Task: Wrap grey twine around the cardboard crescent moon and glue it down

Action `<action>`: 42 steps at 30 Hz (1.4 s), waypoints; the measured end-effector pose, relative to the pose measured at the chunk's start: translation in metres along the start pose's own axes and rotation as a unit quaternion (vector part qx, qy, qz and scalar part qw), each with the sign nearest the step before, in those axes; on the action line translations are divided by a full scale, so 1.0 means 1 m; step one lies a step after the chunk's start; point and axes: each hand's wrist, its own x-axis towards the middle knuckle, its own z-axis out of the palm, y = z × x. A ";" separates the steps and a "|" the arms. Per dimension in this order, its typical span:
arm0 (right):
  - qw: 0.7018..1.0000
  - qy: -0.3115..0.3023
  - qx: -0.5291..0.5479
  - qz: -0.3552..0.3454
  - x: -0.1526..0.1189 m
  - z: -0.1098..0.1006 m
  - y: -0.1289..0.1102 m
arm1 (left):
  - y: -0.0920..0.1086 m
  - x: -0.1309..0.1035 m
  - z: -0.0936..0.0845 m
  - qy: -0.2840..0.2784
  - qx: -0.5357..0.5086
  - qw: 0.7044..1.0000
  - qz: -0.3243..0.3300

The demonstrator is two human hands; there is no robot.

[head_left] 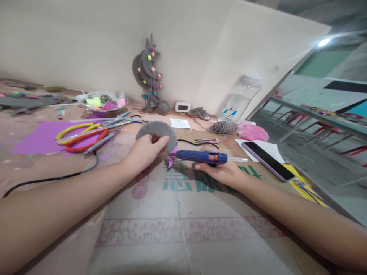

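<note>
My left hand (153, 149) pinches a crescent wrapped in grey yarn (160, 130), its thumb across the face of it. The crescent's lower tip shows bare purple (172, 156). In my right hand (218, 172) lies a blue hot glue gun (197, 156), with a clear glue stick (239, 159) poking out of its back. The gun's nozzle points left and meets or nearly meets the purple tip; I cannot tell if it touches. Both hands are above a flattened cardboard sheet (149, 206).
Scissors with yellow and red handles (86, 139) lie on purple sheet (37, 139) at left. Behind stand a bowl (100, 109), a hanging moon ornament (147, 68), a small clock (182, 107) and a bottle (239, 101). Grey yarn (223, 128) and a phone (268, 160) are at right.
</note>
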 end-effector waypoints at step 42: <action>0.999 -0.004 0.023 0.032 0.001 -0.001 -0.013 | -0.010 0.010 0.001 -0.023 0.026 0.998 0.059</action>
